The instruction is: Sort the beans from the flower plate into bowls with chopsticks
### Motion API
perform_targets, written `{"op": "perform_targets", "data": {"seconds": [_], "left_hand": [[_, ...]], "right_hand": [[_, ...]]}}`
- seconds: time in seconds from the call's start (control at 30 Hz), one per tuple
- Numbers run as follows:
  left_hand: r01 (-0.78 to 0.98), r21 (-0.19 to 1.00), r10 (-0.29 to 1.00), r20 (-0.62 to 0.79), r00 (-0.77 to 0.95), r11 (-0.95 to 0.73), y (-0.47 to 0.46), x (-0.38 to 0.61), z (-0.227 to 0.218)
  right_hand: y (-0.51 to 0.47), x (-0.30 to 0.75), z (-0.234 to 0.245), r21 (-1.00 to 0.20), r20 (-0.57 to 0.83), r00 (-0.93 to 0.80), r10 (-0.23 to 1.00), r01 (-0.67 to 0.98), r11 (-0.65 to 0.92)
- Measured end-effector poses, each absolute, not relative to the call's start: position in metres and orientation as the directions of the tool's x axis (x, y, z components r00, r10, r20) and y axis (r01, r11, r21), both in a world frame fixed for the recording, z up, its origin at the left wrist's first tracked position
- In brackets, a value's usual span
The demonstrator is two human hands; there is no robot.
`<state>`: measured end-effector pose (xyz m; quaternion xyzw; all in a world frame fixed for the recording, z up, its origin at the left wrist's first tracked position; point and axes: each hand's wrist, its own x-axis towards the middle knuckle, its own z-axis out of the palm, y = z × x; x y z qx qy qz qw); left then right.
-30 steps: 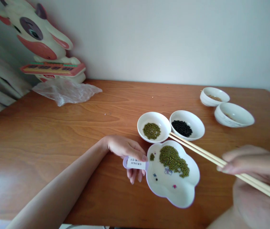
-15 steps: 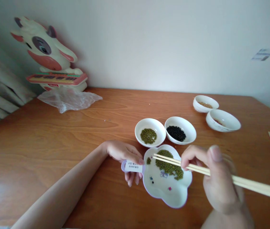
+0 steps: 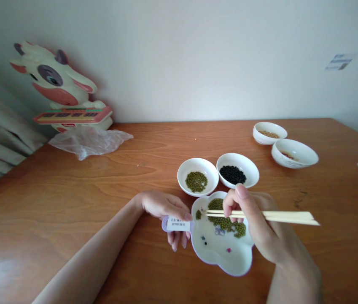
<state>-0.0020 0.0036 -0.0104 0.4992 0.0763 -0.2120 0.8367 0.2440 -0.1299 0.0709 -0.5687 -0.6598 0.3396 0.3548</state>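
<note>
The right hand [image 3: 261, 228] has swung in over the flower-shaped dish [image 3: 219, 253], fingers pinched on the chopsticks [image 3: 261, 215], so picking can start. Their long axis now lies level, tips left of the fingers over the green beans [image 3: 226, 221]. Left hand [image 3: 166, 207] grips the dish's labelled tab [image 3: 176, 224]

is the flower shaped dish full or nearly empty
Partly filled. The flower-shaped dish holds a heap of green beans in its far half; the near half is mostly bare white.
</note>
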Motion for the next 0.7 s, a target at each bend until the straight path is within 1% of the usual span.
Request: {"op": "perform_targets", "data": {"seconds": [0.2,0.37,0.53,0.7], "left_hand": [[0.445,0.793,-0.267,-0.361,0.894,0.417,0.0028,-0.0022,-0.0104],[0.423,0.817,-0.261,-0.342,0.903,0.392,0.0015,-0.0008,-0.0044],[0.403,0.826,-0.259,-0.321,0.911,0.393,0.0004,0.0004,-0.0021],[0.404,0.817,-0.242,-0.33,0.913,0.41,-0.0003,-0.0001,-0.0019]], "right_hand": [[-0.1327,0.2417,0.0723,-0.854,0.09,-0.125,0.988,0.501,0.142],[-0.1334,0.24,0.074,-0.845,0.097,-0.14,0.985,0.511,0.156],[-0.1314,0.2368,0.0748,-0.836,0.136,-0.141,0.981,0.514,0.19],[-0.1309,0.2378,0.0742,-0.829,0.16,-0.127,0.979,0.521,0.203]]}}
